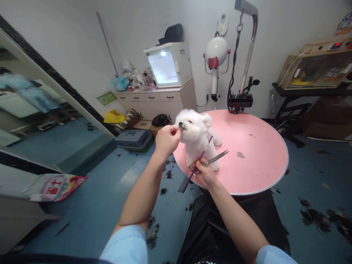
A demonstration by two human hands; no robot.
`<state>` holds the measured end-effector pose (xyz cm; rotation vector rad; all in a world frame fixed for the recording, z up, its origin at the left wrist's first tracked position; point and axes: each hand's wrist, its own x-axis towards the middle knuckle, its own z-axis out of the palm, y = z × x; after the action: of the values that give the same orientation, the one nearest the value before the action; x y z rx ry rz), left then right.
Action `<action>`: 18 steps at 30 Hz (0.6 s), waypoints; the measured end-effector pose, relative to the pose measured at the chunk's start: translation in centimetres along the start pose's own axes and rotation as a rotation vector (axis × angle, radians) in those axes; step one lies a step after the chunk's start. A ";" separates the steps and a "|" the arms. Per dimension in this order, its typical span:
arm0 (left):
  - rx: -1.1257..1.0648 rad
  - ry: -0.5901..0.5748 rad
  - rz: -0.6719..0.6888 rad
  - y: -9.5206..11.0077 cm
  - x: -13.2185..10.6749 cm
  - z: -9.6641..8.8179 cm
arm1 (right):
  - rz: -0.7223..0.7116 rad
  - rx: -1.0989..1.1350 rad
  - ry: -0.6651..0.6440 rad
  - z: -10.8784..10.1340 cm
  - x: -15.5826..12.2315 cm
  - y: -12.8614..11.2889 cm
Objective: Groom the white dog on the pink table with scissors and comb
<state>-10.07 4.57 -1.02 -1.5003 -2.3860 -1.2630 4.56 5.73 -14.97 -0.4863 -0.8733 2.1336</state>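
Observation:
A fluffy white dog sits on the round pink grooming table, its head turned to the left. My left hand is closed at the front of its muzzle, fingertips pinching just below the dark nose; what lies between them is partly hidden. Low in front of the dog's chest, my right hand grips both a purple-spined metal comb and a pair of scissors. The comb slants from lower left to upper right across the chest. Pointing right, the scissor blades look closed over the tabletop.
A grooming arm with a hanging strap rises at the table's back edge, beside a white dryer. Dark hair clumps litter the blue floor. A pet carrier stands left. The mirror reflects a person in blue.

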 end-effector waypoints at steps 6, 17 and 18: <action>-0.006 0.006 -0.016 0.1 -0.5 0.7 | -0.099 -0.062 -0.131 -3.2 -2.2 -0.2; -0.100 0.017 0.038 -1.2 1.2 0.5 | -0.799 -1.807 -0.068 -7.5 3.2 -15.2; -0.116 0.020 0.039 -1.3 1.4 0.5 | -0.868 -1.957 -0.115 -6.5 4.8 -16.8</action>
<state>-11.63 5.65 -1.54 -1.5481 -2.2961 -1.4239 13.84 20.19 -7.64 -0.6255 -2.4287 -0.0032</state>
